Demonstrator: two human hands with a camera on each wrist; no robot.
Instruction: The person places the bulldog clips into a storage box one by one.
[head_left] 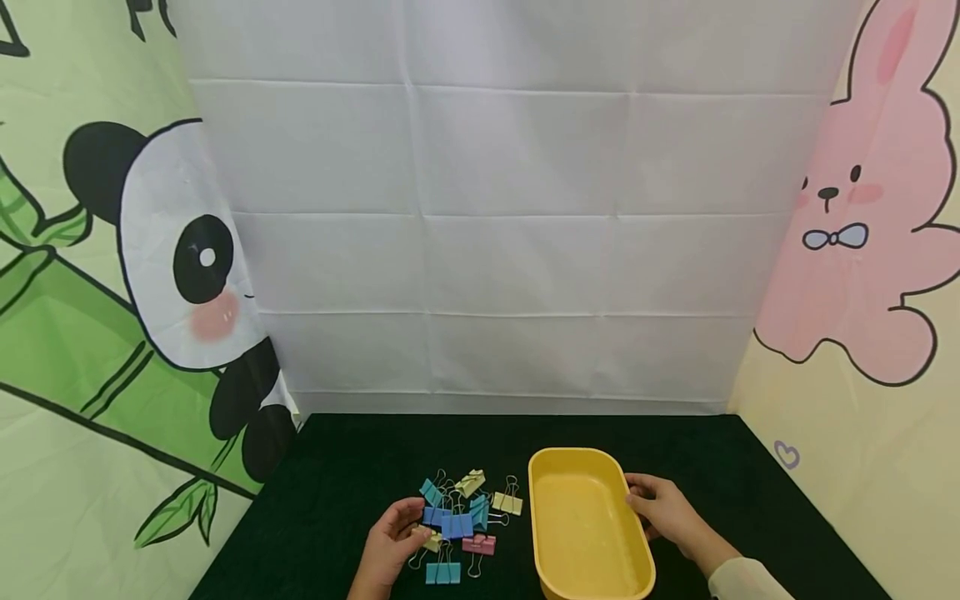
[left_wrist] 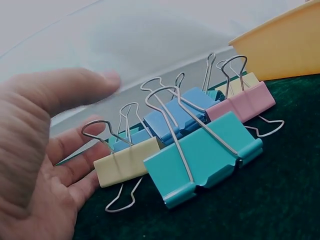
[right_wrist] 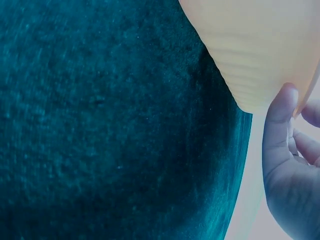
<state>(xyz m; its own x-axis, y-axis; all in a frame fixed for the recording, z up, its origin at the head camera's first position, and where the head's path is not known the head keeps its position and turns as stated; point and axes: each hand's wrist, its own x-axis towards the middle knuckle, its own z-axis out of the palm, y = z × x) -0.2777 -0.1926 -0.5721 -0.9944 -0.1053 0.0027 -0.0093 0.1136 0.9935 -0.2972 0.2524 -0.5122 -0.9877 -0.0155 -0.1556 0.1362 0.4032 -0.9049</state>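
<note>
Binder clips [head_left: 457,526] in blue, teal, pale yellow and pink are gathered in a loose cluster immediately to the right of the left hand [head_left: 392,537], their wire handles pointed in several directions. This hand is held open, with the thumb raised and the fingers extended behind the nearest pale yellow clip [left_wrist: 129,162]; whether that clip is touched cannot be told. A teal clip [left_wrist: 205,160] is seen to the right of the same hand, on the near side of the cluster, and a pink clip [left_wrist: 242,102] is placed beyond it, farther from the fingers. Two more pale yellow clips are located at the cluster's far side. A yellow tray [head_left: 588,517] is positioned between the clips and the right hand [head_left: 667,510], by which its right rim is gripped, the thumb and fingers being set on opposite sides of the edge. Behind this hand a pale sleeve [head_left: 750,579] is visible. All items are supported by a desk [head_left: 337,467] covered in dark green. Beyond both hands a creased white sheet [head_left: 510,167] is hung, flanked by a panda print [head_left: 150,250] on the left hand's side and a pink rabbit print [head_left: 862,292] on the right hand's.
</note>
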